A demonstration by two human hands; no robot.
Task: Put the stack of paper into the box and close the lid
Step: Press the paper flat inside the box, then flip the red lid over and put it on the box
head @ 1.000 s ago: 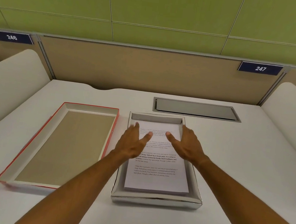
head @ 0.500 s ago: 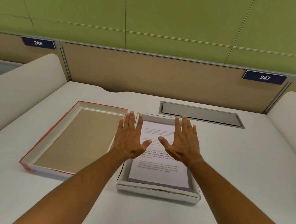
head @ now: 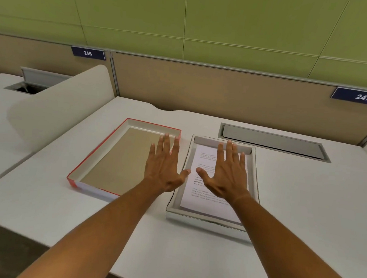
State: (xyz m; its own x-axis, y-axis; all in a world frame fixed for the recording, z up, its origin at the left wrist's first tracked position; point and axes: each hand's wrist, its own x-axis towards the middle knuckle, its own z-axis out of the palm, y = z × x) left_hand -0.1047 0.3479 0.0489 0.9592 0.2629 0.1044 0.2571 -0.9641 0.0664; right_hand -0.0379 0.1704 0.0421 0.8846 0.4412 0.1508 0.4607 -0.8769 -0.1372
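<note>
Lying flat inside the silver box [head: 255, 181] is the stack of paper [head: 203, 199], with small printed words on the top sheet. The box sits on the white desk [head: 306, 206], open at the top. Just to its left is the lid [head: 117, 159], turned upside down, with a red edge and a brown inside. The lid and the box sit side by side, very near each other.

Both hands are spread wide, palms down, and hold nothing. The left hand [head: 163, 170] hangs over the right side of the lid, its thumb reaching toward the box. The right hand [head: 228, 174] is over the paper, fingers straight and pointing away from the person. It is hard to tell if either hand touches what is under it.

A gray metal flap [head: 272, 140] is set in the desk behind the box. Blue signs on the back wall read 246 [head: 87, 53] and 247 [head: 362, 97].
</note>
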